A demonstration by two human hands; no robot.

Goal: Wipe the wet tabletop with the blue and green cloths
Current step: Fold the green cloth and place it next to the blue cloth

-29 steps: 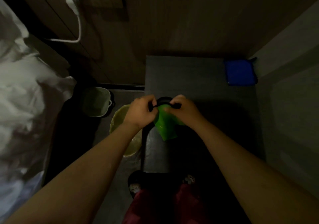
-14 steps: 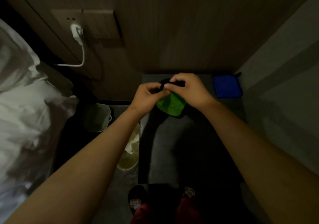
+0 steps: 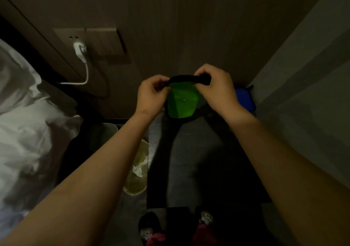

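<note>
You're in a bedroom, pretty clearly: rumpled white bedding (image 3: 24, 124) on your left, a white charger (image 3: 79, 50) plugged into the socket panel (image 3: 65, 37) on the wood-panelled wall (image 3: 180, 28), a small dark counter (image 3: 198, 151) tucked in the corner, a waste bin (image 3: 136, 172) with tissue on the floor, and slippers (image 3: 148, 228) on your feet.

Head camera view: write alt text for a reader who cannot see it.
A person's left hand and right hand pinch the dark top edge of a green cloth, holding it over a dark tabletop. A blue cloth lies at the far right corner. At the left is white bedding.
</note>
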